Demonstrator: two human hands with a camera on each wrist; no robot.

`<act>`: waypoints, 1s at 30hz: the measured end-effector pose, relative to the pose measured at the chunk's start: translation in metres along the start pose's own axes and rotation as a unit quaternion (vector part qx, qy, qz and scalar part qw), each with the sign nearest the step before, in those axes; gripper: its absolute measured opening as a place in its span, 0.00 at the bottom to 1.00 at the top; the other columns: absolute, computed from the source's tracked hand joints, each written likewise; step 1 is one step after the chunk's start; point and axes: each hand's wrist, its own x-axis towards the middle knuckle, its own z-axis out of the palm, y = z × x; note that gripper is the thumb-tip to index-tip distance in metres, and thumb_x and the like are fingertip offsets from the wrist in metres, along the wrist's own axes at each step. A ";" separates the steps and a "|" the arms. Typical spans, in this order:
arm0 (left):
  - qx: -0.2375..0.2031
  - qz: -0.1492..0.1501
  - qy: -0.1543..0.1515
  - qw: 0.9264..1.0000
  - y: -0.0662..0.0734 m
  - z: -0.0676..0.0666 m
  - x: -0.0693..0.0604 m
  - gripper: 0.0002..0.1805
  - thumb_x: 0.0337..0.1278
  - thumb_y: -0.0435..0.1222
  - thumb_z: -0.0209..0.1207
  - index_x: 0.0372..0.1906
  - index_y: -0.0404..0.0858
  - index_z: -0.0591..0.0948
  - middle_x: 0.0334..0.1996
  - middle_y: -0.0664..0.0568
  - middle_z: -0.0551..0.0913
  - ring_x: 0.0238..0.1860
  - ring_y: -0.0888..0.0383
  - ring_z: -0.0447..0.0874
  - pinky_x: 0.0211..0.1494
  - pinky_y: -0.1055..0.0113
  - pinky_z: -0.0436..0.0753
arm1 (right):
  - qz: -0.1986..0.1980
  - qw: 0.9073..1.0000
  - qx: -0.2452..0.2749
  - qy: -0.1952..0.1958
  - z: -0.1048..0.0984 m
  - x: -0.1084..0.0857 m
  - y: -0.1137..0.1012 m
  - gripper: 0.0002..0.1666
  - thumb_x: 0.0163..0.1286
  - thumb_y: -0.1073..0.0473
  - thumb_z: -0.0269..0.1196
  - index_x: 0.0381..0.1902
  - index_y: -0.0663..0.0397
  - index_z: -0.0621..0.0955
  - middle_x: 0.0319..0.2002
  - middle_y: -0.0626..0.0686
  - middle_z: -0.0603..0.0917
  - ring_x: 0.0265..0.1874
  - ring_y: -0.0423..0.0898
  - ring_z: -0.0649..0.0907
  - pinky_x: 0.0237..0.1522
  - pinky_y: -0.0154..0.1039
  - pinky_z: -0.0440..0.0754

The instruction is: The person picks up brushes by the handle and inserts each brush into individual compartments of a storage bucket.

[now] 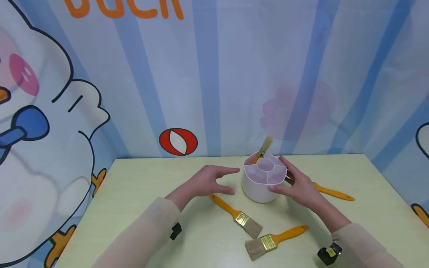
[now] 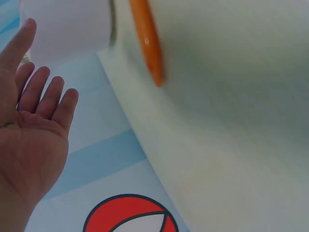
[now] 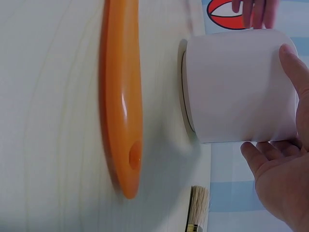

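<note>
A white round desk organizer (image 1: 259, 186) with several compartments stands toward the back of the table. One paintbrush (image 1: 264, 147) leans in its back-left compartment, bristles up. My right hand (image 1: 301, 186) holds the organizer's right side, thumb at the front and fingers farther back; the right wrist view shows the thumb on the organizer's wall (image 3: 236, 87). My left hand (image 1: 209, 180) hovers left of the organizer with its fingers extended, apart from it. Below that hand lies a paintbrush with a yellow-orange handle (image 1: 222, 204); in the left wrist view its handle tip (image 2: 149, 48) shows.
Another paintbrush (image 1: 275, 242) lies nearer the front, its handle pointing right. A further brush handle (image 1: 335, 192) lies beyond my right hand, its bristles partly hidden by that hand. A cartoon-printed backdrop (image 1: 234, 93) rises behind the pale table (image 1: 140, 193).
</note>
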 end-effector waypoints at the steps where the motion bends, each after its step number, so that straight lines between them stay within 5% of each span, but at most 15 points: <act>1: 0.001 -0.002 -0.006 1.000 -0.002 0.002 -0.002 0.38 0.64 0.44 0.75 0.78 0.53 0.76 0.74 0.58 0.77 0.75 0.48 0.75 0.76 0.50 0.76 | 0.001 1.000 0.000 0.000 0.000 0.000 0.000 0.66 0.67 0.52 0.78 0.88 0.55 0.50 0.83 0.68 0.60 0.77 0.70 0.68 0.71 0.59 0.75; 10: -0.001 -0.024 -0.036 0.999 -0.012 0.022 -0.009 0.35 0.61 0.42 0.77 0.74 0.54 0.81 0.71 0.56 0.81 0.74 0.48 0.75 0.75 0.48 0.77 | 0.006 1.000 -0.006 0.001 -0.003 -0.004 -0.001 0.65 0.68 0.51 0.78 0.88 0.56 0.50 0.82 0.68 0.60 0.77 0.69 0.68 0.71 0.59 0.74; 24: 0.035 0.034 -0.060 0.997 -0.025 0.045 -0.008 0.27 0.59 0.40 0.78 0.64 0.49 0.88 0.59 0.56 0.90 0.53 0.61 0.87 0.56 0.69 0.83 | 0.003 1.000 -0.001 0.001 -0.006 -0.007 0.003 0.65 0.68 0.52 0.78 0.88 0.54 0.50 0.83 0.67 0.60 0.78 0.69 0.68 0.72 0.58 0.74; 30: 0.051 0.049 -0.062 0.996 -0.029 0.052 -0.008 0.25 0.58 0.41 0.79 0.62 0.49 0.89 0.55 0.58 0.91 0.52 0.64 0.88 0.60 0.69 0.84 | 0.006 1.000 -0.004 0.002 -0.006 -0.008 0.004 0.65 0.68 0.52 0.78 0.88 0.54 0.50 0.83 0.66 0.60 0.78 0.68 0.68 0.72 0.58 0.74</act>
